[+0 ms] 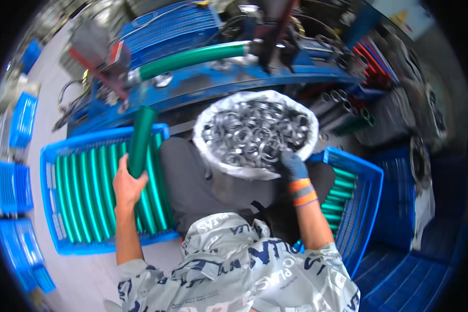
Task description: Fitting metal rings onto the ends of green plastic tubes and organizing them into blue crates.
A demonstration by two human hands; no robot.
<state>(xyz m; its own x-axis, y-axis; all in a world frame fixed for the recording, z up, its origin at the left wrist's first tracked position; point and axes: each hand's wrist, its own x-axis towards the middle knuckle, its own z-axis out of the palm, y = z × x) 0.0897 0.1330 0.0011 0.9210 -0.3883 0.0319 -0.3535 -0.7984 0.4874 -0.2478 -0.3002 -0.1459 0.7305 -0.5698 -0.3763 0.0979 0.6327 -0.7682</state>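
Note:
My left hand (130,183) is closed around the lower part of a shiny green tube (141,139), which stands tilted above the left blue crate (48,195). Many more green tubes (91,195) lie side by side in that crate. Over the near right rim of a white-lined round basket (200,136) is my right hand (295,169), in a blue glove with an orange and grey cuff. Its fingers are bunched together at the loose metal rings (249,130) filling the basket. Whatever they pinch is too blurred to make out.
Another green tube (195,59) spans two fixtures on the blue workbench (213,85) ahead. A second blue crate (377,192) with green tubes sits by my right leg. Dark pipes (335,112) lie under the bench at right. Blue bins (15,187) line the far left.

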